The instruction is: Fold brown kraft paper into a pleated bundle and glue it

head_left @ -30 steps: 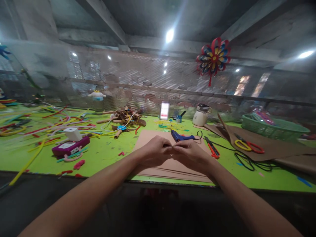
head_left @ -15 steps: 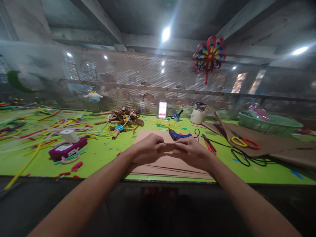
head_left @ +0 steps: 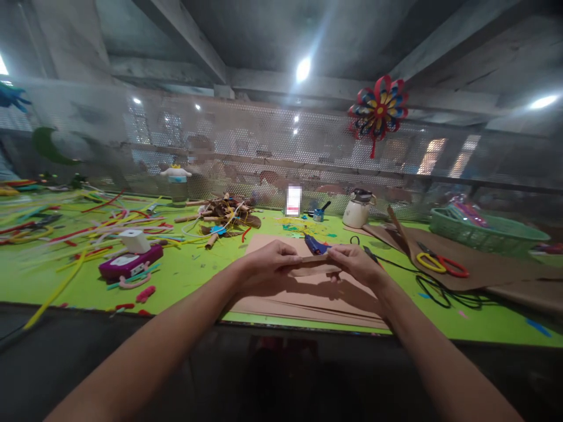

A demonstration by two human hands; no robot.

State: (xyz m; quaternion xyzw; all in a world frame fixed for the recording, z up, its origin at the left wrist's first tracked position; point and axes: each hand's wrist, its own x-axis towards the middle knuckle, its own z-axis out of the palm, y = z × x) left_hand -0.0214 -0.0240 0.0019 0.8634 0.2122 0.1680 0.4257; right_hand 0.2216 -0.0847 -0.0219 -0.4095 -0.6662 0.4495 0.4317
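My left hand (head_left: 267, 259) and my right hand (head_left: 354, 264) hold a small brown paper roll (head_left: 315, 259) level between them, each hand pinching one end. They hover just above a stack of brown card sheets (head_left: 308, 293) on the green table (head_left: 189, 275). A blue glue gun (head_left: 315, 244) lies right behind the hands, partly hidden by them.
Yellow-and-red scissors (head_left: 435, 263) and black cable (head_left: 444, 290) lie at right on brown paper, a green basket (head_left: 484, 228) beyond. A white pot (head_left: 357, 211), a heap of brown scraps (head_left: 224, 212), a purple box (head_left: 130, 264) and several pipe cleaners lie left. A paper pinwheel (head_left: 379, 108) hangs above.
The hands have drawn apart and lifted a little; the brown roll between them now shows, where before the fingers were closed together over it.
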